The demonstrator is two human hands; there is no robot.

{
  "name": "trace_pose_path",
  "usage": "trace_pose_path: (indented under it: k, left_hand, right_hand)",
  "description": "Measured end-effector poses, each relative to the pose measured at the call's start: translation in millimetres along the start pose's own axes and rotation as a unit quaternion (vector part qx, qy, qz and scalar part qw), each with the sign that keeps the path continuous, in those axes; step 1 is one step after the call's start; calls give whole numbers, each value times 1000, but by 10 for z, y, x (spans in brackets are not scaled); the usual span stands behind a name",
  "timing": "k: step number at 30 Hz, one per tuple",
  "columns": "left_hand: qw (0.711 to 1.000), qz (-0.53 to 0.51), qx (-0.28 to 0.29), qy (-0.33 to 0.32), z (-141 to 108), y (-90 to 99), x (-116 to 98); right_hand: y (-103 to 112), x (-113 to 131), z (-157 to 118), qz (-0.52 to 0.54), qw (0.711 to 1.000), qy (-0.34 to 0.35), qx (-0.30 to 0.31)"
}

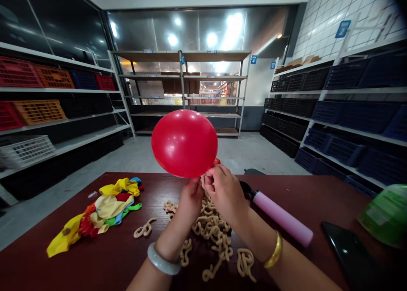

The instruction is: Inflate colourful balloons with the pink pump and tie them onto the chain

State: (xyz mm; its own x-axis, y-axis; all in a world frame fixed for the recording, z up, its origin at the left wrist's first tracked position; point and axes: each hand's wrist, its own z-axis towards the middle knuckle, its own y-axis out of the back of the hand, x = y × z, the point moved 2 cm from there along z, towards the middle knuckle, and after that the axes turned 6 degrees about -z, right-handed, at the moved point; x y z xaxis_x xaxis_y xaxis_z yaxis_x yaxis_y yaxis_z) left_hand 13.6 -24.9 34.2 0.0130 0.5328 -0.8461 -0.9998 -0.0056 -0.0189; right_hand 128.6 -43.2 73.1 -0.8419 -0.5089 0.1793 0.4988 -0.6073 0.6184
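An inflated red balloon (184,142) is held up over the far part of the table, its neck end toward me at lower right. My left hand (193,195) is closed just under the balloon, fingers at its neck. Beside it my right hand (224,187) pinches at the same neck, with a small reddish bit showing above the knuckles. Exactly how the fingers grip the neck is hidden. Below and between my wrists lies a heap of beige, curled cords (211,223) on the dark red table (127,265).
Left on the table is a pile of uninflated coloured balloons (111,204). To the right lie a pink hand pump (282,217), a black phone (348,248) and a green container (386,214). Shelves with crates (40,113) line the room; a metal rack (182,77) stands behind.
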Motion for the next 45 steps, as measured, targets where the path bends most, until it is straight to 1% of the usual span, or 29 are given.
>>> trace_pose_path:
  k: [2, 4, 8, 12, 15, 18, 22, 24, 26, 28, 32, 34, 36, 39, 42, 45]
  left_hand:
    - [1000, -6, -3, -14, 4, 2, -13]
    - [1000, -19, -10, -11, 0, 6, -34]
    - [996, -72, -24, 36, -25, 10, -71]
    - [990, -118, -24, 70, -49, 11, -54]
    - [986, -138, -21, 89, -62, 12, -27]
    - [989, -121, -20, 83, -73, 17, -37]
    - [996, -65, 1, 54, -73, 28, -61]
    - [999, -32, 11, 34, -66, 41, -49]
    - [1000, 6, 19, 15, -56, 55, -23]
    - [999, 44, 23, -2, -44, 64, -3]
    - [994, 101, 25, -31, -24, 54, -33]
    - [993, 109, 22, -30, -25, 40, -62]
    - [995, 99, 13, -14, -37, 32, -66]
    - [999, 43, -3, 33, -67, 30, -6]
    - [997, -29, -5, 71, -87, 25, 52]
    - [994, -78, 15, 75, -71, 16, 8]
  right_hand:
    - [9, 25, -9, -7, 1000, 0, -1]
    - [19, 32, -6, -2, 1000, 6, 2]
    - [22, -2, 15, 36, 999, 33, 7]
    - [28, -68, 48, 112, 992, 47, 14]
    - [48, -112, 88, 200, 979, 29, 30]
    - [37, -153, 118, 303, 949, -38, 73]
    - [-30, -193, 117, 422, 884, -154, 130]
    - [-60, -205, 112, 454, 857, -192, 153]
    - [-82, -219, 107, 461, 845, -211, 172]
    - [-98, -242, 102, 446, 850, -217, 179]
    - [-98, -292, 99, 374, 891, -197, 168]
    - [-78, -293, 107, 341, 907, -181, 171]
    - [-50, -275, 119, 314, 921, -162, 164]
    - [-21, -222, 128, 254, 952, -120, 119]
    - [-16, -158, 104, 160, 984, -65, 46]
    - [-9, -104, 65, 92, 996, -11, -3]
